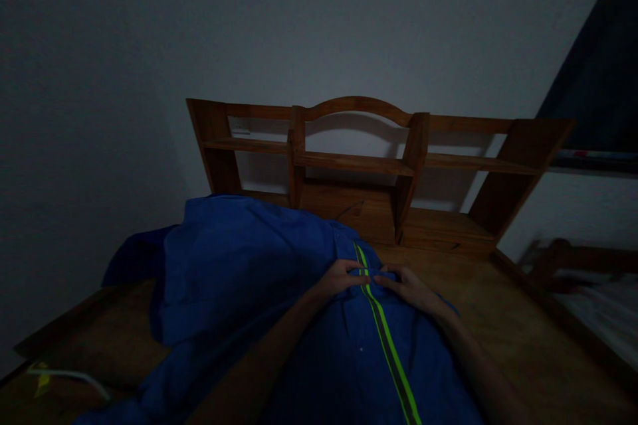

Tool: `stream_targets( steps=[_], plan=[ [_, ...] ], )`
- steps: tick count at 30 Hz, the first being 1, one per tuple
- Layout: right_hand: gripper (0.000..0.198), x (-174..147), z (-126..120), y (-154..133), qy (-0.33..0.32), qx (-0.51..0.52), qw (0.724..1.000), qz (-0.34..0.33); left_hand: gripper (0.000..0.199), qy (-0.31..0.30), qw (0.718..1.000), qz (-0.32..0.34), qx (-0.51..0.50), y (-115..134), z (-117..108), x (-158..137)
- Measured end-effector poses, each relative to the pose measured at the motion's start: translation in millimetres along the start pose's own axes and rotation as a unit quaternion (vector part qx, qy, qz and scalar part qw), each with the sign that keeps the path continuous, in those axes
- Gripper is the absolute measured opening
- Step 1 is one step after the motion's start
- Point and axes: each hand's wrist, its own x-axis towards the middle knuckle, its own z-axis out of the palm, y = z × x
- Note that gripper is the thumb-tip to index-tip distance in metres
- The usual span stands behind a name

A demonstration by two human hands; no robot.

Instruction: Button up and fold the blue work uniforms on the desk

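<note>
Here, blue garment (pixel 229 259), long stripe (pixel 387 345) toward headboard (pixel 353 161).

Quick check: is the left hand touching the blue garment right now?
Touching. The head view shows the left hand with its fingertips on the fabric of the blue garment, at the yellow-green stripe.

Dimness is blurring where the left hand (pixel 343 277) and right hand (pixel 407 288) are meeting the blue garment (pixel 234 259). Below them, the bottom edge is cutting off both forearms (pixel 282 342), the garment and its yellow-green stripe (pixel 388 344); a pale speck (pixel 361 348) is proving too small to identify. Beyond the left hand, cloth is hiding part of the wooden shelf unit (pixel 353 161).
</note>
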Motion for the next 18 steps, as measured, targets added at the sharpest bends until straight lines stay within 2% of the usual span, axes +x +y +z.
stream_targets(
  steps=[6, 10, 15, 18],
  plan=[
    [0.038, 0.8, 1.5, -0.1, 0.022, -0.017, 1.000, -0.009, 0.048, -0.031, 0.999, -0.015, -0.013, 6.0, -3.0, -0.8],
    [0.034, 1.8, 2.4, 1.0, 0.013, -0.005, 1.000, -0.017, 0.049, -0.008, 1.000, -0.018, 0.003, 1.5, -3.5, 1.8],
    [0.033, 4.8, 4.2, 5.2, 0.038, 0.001, 0.999, -0.013, 0.046, -0.016, 1.000, 0.000, -0.012, -1.9, -2.6, 3.2],
    [0.033, 6.3, 4.9, 6.7, 0.041, 0.024, 0.999, 0.000, 0.045, 0.000, 1.000, -0.001, -0.007, 0.2, -2.7, 2.2]
  ],
)
